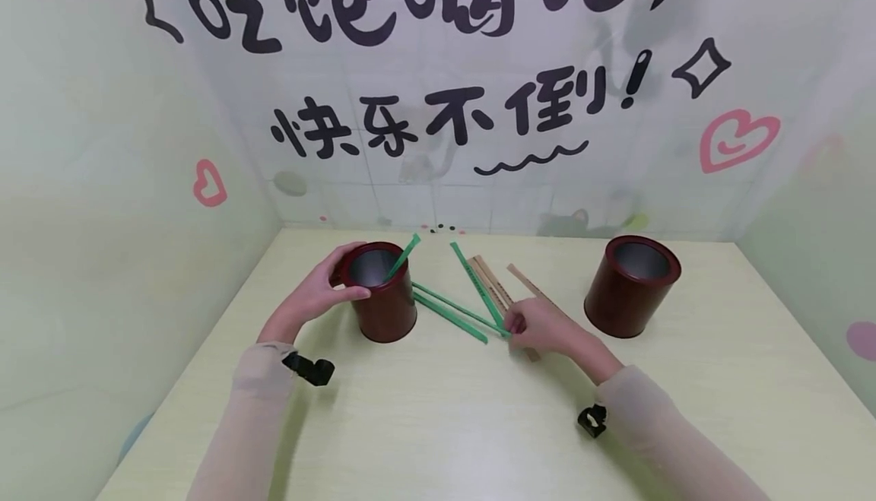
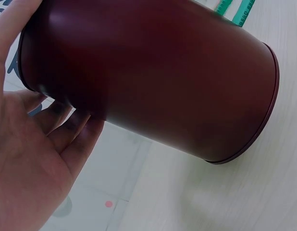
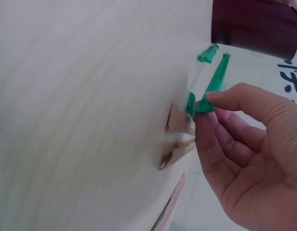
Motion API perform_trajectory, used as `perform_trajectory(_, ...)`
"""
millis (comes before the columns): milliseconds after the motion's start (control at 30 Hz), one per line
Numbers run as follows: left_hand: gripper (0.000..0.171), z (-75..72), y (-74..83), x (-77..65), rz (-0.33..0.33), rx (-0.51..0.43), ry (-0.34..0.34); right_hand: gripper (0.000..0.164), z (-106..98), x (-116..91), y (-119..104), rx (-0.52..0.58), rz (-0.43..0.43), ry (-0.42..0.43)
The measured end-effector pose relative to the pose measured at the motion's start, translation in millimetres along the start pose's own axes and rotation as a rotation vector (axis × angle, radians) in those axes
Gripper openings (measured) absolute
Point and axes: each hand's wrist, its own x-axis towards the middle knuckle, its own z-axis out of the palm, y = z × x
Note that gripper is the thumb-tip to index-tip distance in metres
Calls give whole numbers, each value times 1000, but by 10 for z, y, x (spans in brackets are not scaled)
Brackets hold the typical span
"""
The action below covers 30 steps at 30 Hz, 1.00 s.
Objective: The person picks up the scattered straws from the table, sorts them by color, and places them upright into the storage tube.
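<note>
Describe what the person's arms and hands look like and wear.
The left sleeve and right sleeve are long, plain and pale pinkish-beige. A black left bracket and black right bracket sit near the cuffs. The left hand and right hand are gloveless.

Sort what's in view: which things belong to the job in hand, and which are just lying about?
Part of the job:
left can, held by the left hand
green strip leaning in it
green strip pinched by the right hand
other green strips, probably

Apparently lying about:
right can, untouched
brown strips, not pinched
</note>
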Motion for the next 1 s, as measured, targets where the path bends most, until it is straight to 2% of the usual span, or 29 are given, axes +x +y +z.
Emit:
perform_trajectory(200,76,2,-9,11,0,13,1,8,-159,-96,7,108,15,119)
perform_trajectory(467,78,8,3,12,-8,17,-1,17,-444,-196,-92,224,18,423)
perform_trajectory(567,78,9,2,12,-10,16,2,17,-570,-212,-162,307,-8,540)
perform_trajectory(667,77,8,-4,10,-9,12,3,18,-678,-209,-233,442,-50,632)
perform_trajectory(800,77,5,-3,9,-8,6,0,23,-803,-222,-376,594,-107,714)
perform_trajectory(1000,77,3,1,3,-8,0,-1,23,-950,-202,-623,685,-187,798)
